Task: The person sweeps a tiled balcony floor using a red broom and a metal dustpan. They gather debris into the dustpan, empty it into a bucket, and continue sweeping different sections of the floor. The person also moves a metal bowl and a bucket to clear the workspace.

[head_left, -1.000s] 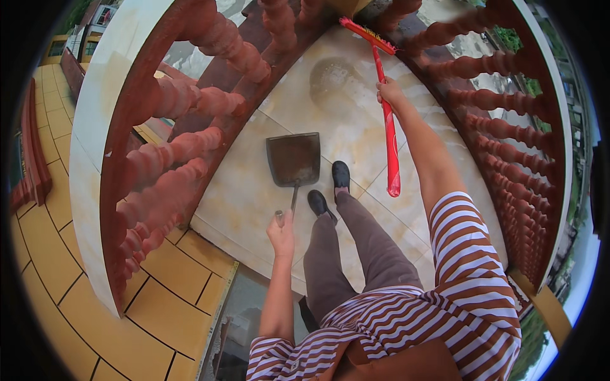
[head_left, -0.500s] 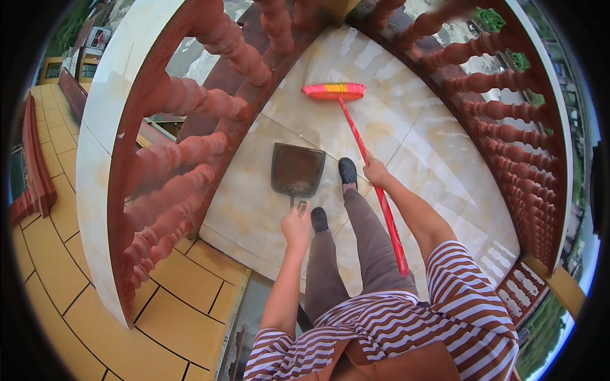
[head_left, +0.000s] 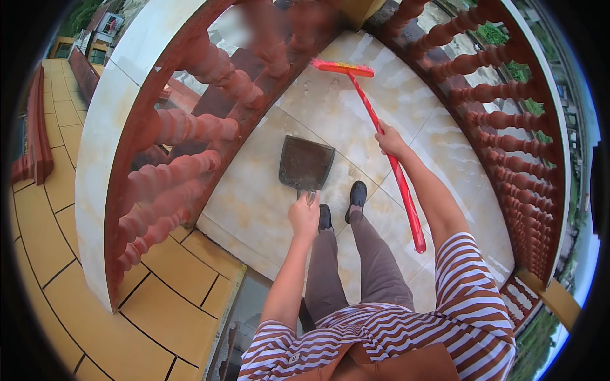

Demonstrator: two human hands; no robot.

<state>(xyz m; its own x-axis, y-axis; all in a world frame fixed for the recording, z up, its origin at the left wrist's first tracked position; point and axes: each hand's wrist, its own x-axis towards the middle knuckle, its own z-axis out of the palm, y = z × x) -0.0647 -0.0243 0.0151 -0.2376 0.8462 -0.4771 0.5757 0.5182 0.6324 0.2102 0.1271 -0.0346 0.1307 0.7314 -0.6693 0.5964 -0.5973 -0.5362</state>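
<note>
My right hand (head_left: 390,139) is closed round the upper part of a red-handled broom (head_left: 404,190). The broom's wide pink and yellow head (head_left: 343,68) is at the far end of the floor, close to the left railing's foot. A dark dustpan (head_left: 307,163) is held by its short metal handle in my left hand (head_left: 304,214), whose fingers are wrapped round it. The pan's mouth points away from me, left of my feet. I cannot tell whether the pan rests on the floor.
Pale, stained floor tiles (head_left: 254,190) lie underfoot, with my dark shoes (head_left: 357,198) on them. Red balusters with a pale-topped rail (head_left: 108,127) line the left, and another red balustrade (head_left: 502,120) curves along the right. Yellow tiling (head_left: 171,279) lies beyond the left rail.
The broom's head has moved farther away and slightly right, near the far corner, and my right hand has gone forward with it. In the picture, the dustpan and left hand sit slightly farther right.
</note>
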